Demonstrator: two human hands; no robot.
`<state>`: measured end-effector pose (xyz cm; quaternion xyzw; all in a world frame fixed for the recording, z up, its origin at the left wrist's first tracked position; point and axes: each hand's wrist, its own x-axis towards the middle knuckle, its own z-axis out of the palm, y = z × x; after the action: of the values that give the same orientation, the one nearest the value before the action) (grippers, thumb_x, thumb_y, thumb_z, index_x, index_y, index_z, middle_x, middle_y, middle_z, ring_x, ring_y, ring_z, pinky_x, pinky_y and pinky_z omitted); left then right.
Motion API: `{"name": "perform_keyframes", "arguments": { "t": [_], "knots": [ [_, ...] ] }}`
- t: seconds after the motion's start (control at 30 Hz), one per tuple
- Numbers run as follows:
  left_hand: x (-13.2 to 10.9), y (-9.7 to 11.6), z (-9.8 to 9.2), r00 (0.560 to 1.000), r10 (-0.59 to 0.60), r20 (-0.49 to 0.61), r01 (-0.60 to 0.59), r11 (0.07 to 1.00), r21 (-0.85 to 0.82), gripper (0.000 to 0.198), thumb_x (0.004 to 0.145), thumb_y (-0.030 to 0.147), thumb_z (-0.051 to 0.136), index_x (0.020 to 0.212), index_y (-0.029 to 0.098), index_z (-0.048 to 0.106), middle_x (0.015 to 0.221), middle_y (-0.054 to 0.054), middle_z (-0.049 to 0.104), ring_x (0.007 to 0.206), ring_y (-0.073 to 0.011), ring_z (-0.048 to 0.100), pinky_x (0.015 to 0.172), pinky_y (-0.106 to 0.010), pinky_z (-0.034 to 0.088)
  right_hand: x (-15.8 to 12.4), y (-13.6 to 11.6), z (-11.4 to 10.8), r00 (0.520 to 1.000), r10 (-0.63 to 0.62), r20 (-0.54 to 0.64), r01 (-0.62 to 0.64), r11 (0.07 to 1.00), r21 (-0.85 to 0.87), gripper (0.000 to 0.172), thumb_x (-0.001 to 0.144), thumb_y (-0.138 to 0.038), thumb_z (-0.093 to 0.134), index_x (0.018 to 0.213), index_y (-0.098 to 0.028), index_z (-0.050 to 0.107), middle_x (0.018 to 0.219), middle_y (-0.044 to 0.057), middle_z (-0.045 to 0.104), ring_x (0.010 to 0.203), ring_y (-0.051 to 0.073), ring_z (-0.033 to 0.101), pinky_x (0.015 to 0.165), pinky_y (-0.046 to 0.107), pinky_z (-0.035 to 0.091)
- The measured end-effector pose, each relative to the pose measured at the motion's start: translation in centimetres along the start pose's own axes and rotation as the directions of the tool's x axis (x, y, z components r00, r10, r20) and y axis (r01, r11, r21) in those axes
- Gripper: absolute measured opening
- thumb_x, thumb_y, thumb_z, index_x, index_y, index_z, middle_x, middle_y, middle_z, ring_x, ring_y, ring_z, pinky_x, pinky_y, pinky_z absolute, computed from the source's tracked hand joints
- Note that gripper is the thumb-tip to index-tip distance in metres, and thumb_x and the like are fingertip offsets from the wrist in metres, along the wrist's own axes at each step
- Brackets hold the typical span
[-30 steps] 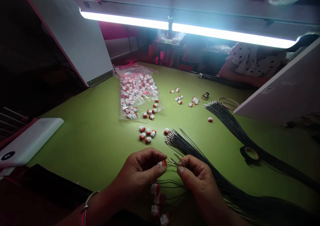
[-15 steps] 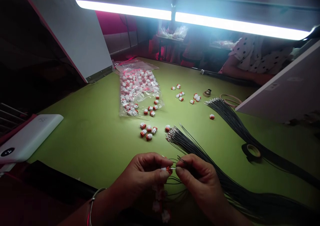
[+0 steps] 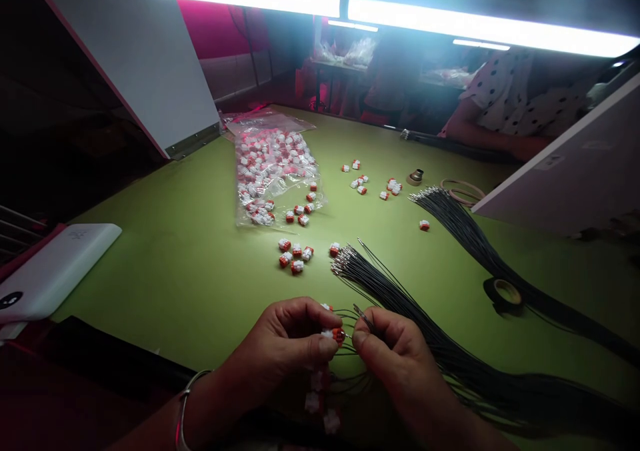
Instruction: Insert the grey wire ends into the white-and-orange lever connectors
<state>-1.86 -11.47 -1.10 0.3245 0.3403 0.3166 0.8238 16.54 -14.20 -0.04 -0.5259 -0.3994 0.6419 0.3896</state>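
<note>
Between its thumb and fingers, my left hand pinches a small orange-and-white wire connector, its orange end facing right. My right hand is closed on thin black wires, with a metal wire end close to the connector; whether it enters the opening I cannot tell. Other wire tips stick up from the right fingers. Below my left hand hang several connectors with wires on them, dim and partly hidden. A thick bundle of black wires with bare metal tips lies beside my right hand.
A clear bag of connectors lies at the back left, with loose connectors in front. Further right are a second wire bundle, a roll of black tape and a white power bank at far left. A person in dotted sleeves sits opposite.
The view has tilted slightly downward, so the table things appear a little higher. Both hands stay close together, and the connector's orange end shows more plainly beside the wire end.
</note>
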Motion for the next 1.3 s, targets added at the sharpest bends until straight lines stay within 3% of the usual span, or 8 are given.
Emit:
{"name": "perform_keyframes", "arguments": {
  "t": [0.27, 0.37, 0.47, 0.6, 0.73, 0.9, 1.3],
  "knots": [
    [-0.2, 0.0, 0.0, 0.999, 0.051, -0.017, -0.05, 0.998, 0.041, 0.018, 0.076, 0.02, 0.08, 0.09, 0.018, 0.068, 0.064, 0.001, 0.068, 0.045, -0.0159, 0.067, 0.041, -0.024, 0.054, 0.3, -0.6, 0.3, 0.989, 0.131, 0.066, -0.144, 0.952, 0.27, 0.037, 0.074, -0.037, 0.079, 0.063, -0.017, 0.05, 0.053, -0.009, 0.039, 0.049, 0.006, 0.026, 0.045, 0.018, 0.025],
    [-0.1, -0.1, 0.0, 0.991, 0.129, -0.023, -0.126, 0.987, 0.099, 0.017, 0.072, 0.014, 0.082, 0.084, 0.016, 0.07, 0.079, 0.0, 0.068, 0.048, -0.0122, 0.067, 0.044, -0.021, 0.055, 0.3, -0.5, 0.4, 0.982, 0.162, 0.096, -0.185, 0.927, 0.326, 0.037, 0.071, -0.036, 0.081, 0.062, -0.016, 0.051, 0.051, -0.009, 0.039, 0.047, 0.005, 0.025, 0.043, 0.018, 0.024],
    [0.1, -0.3, 0.1, 0.989, 0.145, 0.002, -0.144, 0.981, 0.131, 0.015, 0.072, 0.013, 0.081, 0.083, 0.015, 0.071, 0.078, 0.001, 0.065, 0.046, -0.01, 0.065, 0.042, -0.019, 0.054, 0.3, -0.1, 0.5, 0.978, 0.178, 0.112, -0.207, 0.916, 0.344, 0.037, 0.07, -0.035, 0.082, 0.062, -0.016, 0.051, 0.052, -0.008, 0.043, 0.047, 0.005, 0.029, 0.044, 0.018, 0.025],
    [0.1, -0.3, 0.3, 0.993, 0.117, -0.023, -0.112, 0.982, 0.15, 0.015, 0.072, 0.015, 0.082, 0.082, 0.015, 0.071, 0.079, 0.0, 0.066, 0.046, -0.0101, 0.065, 0.041, -0.018, 0.053, 0.4, 0.1, 0.2, 0.988, 0.136, 0.074, -0.151, 0.951, 0.271, 0.036, 0.075, -0.037, 0.079, 0.065, -0.016, 0.052, 0.056, -0.007, 0.044, 0.051, 0.006, 0.031, 0.046, 0.019, 0.026],
    [-0.1, -0.1, 0.1, 0.998, 0.047, -0.034, -0.045, 0.997, 0.065, 0.019, 0.075, 0.02, 0.081, 0.089, 0.017, 0.069, 0.065, 0.0, 0.068, 0.046, -0.015, 0.066, 0.042, -0.023, 0.054, 0.4, -0.2, -0.2, 0.996, 0.035, 0.08, -0.041, 0.996, 0.083, 0.034, 0.085, -0.041, 0.07, 0.069, -0.016, 0.055, 0.061, -0.006, 0.043, 0.055, 0.008, 0.03, 0.048, 0.02, 0.026],
    [-0.2, -0.3, -0.1, 1.0, -0.014, -0.003, 0.014, 0.999, 0.047, 0.02, 0.077, 0.023, 0.079, 0.091, 0.018, 0.065, 0.055, 0.001, 0.066, 0.043, -0.016, 0.065, 0.041, -0.024, 0.053, 0.1, 0.1, -0.3, 0.995, -0.052, 0.085, 0.055, 0.998, -0.027, 0.034, 0.09, -0.045, 0.062, 0.073, -0.017, 0.054, 0.068, -0.003, 0.047, 0.063, 0.012, 0.038, 0.056, 0.024, 0.035],
    [0.0, -0.4, 0.5, 0.992, 0.123, -0.034, -0.117, 0.983, 0.14, 0.017, 0.07, 0.017, 0.083, 0.081, 0.015, 0.07, 0.076, -0.001, 0.066, 0.045, -0.0121, 0.064, 0.039, -0.021, 0.053, -0.1, 0.6, 0.0, 0.991, -0.12, 0.051, 0.126, 0.984, -0.124, 0.033, 0.093, -0.041, 0.058, 0.07, -0.018, 0.049, 0.067, -0.003, 0.045, 0.064, 0.013, 0.038, 0.058, 0.025, 0.036]
  ]
}}
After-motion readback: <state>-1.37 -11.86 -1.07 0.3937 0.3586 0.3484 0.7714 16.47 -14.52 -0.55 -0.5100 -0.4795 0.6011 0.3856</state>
